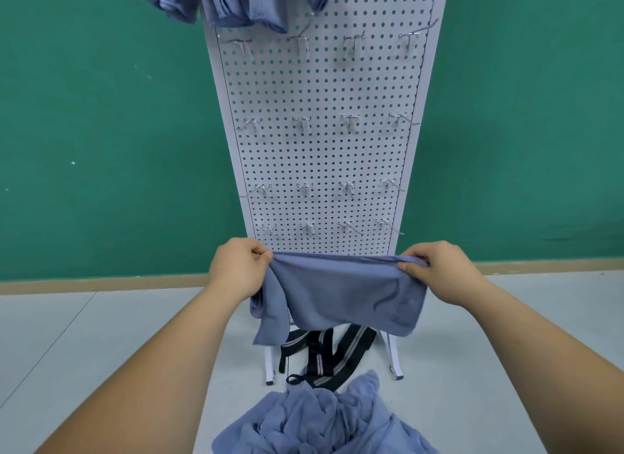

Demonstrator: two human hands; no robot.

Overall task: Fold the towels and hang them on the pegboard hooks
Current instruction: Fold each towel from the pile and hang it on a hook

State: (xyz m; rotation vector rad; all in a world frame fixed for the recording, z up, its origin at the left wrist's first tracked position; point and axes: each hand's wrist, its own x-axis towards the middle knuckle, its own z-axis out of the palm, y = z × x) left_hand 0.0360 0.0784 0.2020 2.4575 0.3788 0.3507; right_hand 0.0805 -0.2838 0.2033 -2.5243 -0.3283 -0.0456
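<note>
Towel heap [324,420] at 6 o'clock undone, hung towels [236,0] at 12, my left hand [236,267] and right hand [442,271] pinching current towel [344,294] mid-fold.

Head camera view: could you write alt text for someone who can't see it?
A left hand and a right hand pinch the top edge of a blue towel, stretching it before a white pegboard with metal hooks. Other towels hang at its top; a towel pile lies below.
</note>
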